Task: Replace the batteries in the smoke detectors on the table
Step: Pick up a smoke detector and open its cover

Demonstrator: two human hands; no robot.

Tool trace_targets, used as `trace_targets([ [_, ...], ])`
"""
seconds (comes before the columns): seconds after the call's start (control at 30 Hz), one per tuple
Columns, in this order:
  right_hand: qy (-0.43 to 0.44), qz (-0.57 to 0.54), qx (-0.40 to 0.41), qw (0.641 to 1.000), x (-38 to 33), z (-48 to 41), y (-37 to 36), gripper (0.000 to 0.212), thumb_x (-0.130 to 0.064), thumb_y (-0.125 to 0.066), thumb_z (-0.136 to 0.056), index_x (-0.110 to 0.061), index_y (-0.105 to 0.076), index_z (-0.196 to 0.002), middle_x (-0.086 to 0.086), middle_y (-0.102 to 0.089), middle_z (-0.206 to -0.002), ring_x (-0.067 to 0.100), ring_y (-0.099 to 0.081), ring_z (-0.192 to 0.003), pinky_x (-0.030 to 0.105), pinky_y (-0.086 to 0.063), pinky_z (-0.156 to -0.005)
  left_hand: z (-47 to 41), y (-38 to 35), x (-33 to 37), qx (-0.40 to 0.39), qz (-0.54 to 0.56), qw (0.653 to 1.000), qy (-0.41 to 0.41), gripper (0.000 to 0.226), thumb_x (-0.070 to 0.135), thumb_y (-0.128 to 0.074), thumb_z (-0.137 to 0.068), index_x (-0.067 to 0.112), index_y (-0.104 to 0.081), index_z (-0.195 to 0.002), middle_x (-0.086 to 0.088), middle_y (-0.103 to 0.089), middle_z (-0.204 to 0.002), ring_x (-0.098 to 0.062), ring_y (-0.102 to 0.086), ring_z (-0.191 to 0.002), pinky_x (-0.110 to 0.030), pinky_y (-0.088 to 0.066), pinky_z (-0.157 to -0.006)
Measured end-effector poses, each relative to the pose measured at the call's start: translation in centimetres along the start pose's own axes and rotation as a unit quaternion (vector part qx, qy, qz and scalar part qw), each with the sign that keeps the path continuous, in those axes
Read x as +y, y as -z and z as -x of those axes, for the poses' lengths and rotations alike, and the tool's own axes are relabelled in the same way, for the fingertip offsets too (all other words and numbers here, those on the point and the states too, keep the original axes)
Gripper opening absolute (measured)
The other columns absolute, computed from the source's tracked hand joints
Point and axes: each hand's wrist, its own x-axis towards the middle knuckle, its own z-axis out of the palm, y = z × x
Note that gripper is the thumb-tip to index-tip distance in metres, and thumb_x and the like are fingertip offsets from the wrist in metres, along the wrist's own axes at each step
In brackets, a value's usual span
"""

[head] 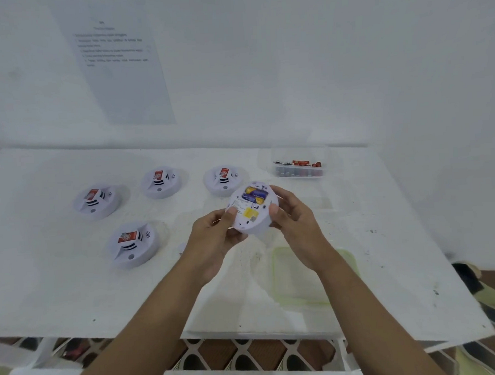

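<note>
Both hands — left point(214, 232), right point(292, 210) — curl their fingers around a round white plastic smoke detector point(251, 208), held underside-up above the white tabletop point(59, 283) — its blue-and-yellow batteries point(254, 194) exposed.

1. The smoke detector point(251, 208): smooth white plastic, faintly shiny.
2. The table point(59, 283): matt white, grainy (scuffed in places).
3. The box point(322, 154), far right: clear plastic.
4. The wall sheet point(120, 79): paper.

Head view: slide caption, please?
An upturned detector, batteries showing, held by left hand and right hand; four others on the table.
</note>
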Motion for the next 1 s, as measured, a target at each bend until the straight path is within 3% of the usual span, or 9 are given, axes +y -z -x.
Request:
trace_targets([
  [0.17,-0.009,0.020,0.032,0.999,0.1,-0.2,-0.3,0.049,-0.031,-0.064,-0.096,-0.022,-0.052,-0.143,-0.003,-0.064,-0.134,0.019,-0.065,-0.118,0.032,-0.057,-0.088,0.1,-1.2,-0.8,0.028,0.096,0.995,0.025,0.035,0.015,-0.062,-0.095,-0.008,-0.055,-0.121,-0.019,-0.069,-0.115,-0.028,-0.072,-0.090,-0.032,-0.059,-0.075],
  [0.33,-0.005,0.025,0.114,0.993,-0.9,-0.6,0.3,0.024,-0.008,-0.051,-0.103,-0.014,-0.057,-0.126,0.006,-0.074,-0.110,0.017,-0.072,-0.093,0.030,-0.059,-0.076,0.2,-1.0,-0.3,0.009,0.031,0.999,0.022,0.028,0.010,-0.072,-0.086,-0.004,-0.058,-0.105,-0.029,-0.067,-0.111,-0.033,-0.066,-0.082,-0.036,-0.061,-0.076],
  [0.53,0.007,0.112,0.106,0.988,-2.3,-0.8,1.3,0.027,-0.007,-0.049,-0.102,-0.019,-0.074,-0.102,-0.008,-0.076,-0.092,0.004,-0.068,-0.080,0.022,-0.054,-0.069,-0.5,-1.2,0.7,-0.023,-0.060,0.997,-0.052,0.032,0.017,-0.065,-0.093,0.009,-0.054,-0.122,-0.020,-0.066,-0.113,-0.025,-0.070,-0.086,-0.033,-0.057,-0.073],
  [0.63,0.006,0.126,0.074,0.989,-2.9,-0.8,1.6,0.030,-0.009,-0.051,-0.103,-0.024,-0.076,-0.097,-0.007,-0.077,-0.095,0.008,-0.068,-0.084,0.030,-0.056,-0.074,-0.6,-1.2,0.9,-0.054,-0.136,0.986,-0.080,0.027,0.018,-0.063,-0.094,0.017,-0.058,-0.120,-0.018,-0.069,-0.105,-0.026,-0.071,-0.090,-0.034,-0.057,-0.077],
  [0.7,0.003,0.109,0.070,0.992,-3.1,-0.7,1.9,0.024,-0.015,-0.053,-0.104,-0.021,-0.076,-0.103,-0.002,-0.077,-0.104,0.014,-0.069,-0.093,0.035,-0.057,-0.081,-0.5,-1.3,1.0,-0.065,-0.142,0.984,-0.088,0.029,0.017,-0.063,-0.094,0.022,-0.058,-0.122,-0.017,-0.070,-0.101,-0.025,-0.071,-0.088,-0.034,-0.057,-0.077],
  [0.77,0.000,0.071,0.042,0.997,-3.1,-0.4,2.1,0.022,-0.026,-0.054,-0.104,-0.019,-0.071,-0.116,0.002,-0.074,-0.116,0.019,-0.068,-0.106,0.030,-0.058,-0.085,-0.4,-1.6,1.0,-0.071,-0.131,0.984,-0.092,0.032,0.017,-0.062,-0.095,0.027,-0.057,-0.125,-0.017,-0.069,-0.102,-0.025,-0.071,-0.088,-0.034,-0.058,-0.077],
  [0.8,0.007,0.058,0.014,0.998,-3.0,-0.3,2.3,0.030,-0.035,-0.056,-0.102,-0.018,-0.066,-0.125,0.003,-0.071,-0.123,0.019,-0.067,-0.113,0.027,-0.057,-0.087,-0.4,-1.8,1.0,-0.072,-0.125,0.985,-0.094,0.032,0.017,-0.061,-0.096,0.029,-0.057,-0.126,-0.018,-0.068,-0.103,-0.026,-0.071,-0.090,-0.035,-0.058,-0.078],
  [0.9,0.037,0.051,-0.072,0.995,-2.2,0.2,3.2,0.085,-0.058,-0.077,-0.077,-0.021,-0.044,-0.146,0.003,-0.059,-0.139,0.019,-0.060,-0.127,0.029,-0.054,-0.096,-0.3,-2.4,0.9,-0.080,-0.118,0.984,-0.108,0.032,0.017,-0.058,-0.098,0.033,-0.059,-0.125,-0.017,-0.063,-0.112,-0.030,-0.070,-0.095,-0.042,-0.059,-0.081],
  [1.0,0.050,0.064,-0.116,0.990,-2.0,0.4,3.6,0.106,-0.048,-0.092,-0.061,-0.023,-0.036,-0.148,0.001,-0.054,-0.141,0.020,-0.055,-0.131,0.030,-0.053,-0.097,-0.1,-2.7,0.8,-0.096,-0.157,0.975,-0.125,0.031,0.015,-0.052,-0.101,0.033,-0.061,-0.124,-0.009,-0.058,-0.117,-0.029,-0.070,-0.095,-0.046,-0.059,-0.081],
])
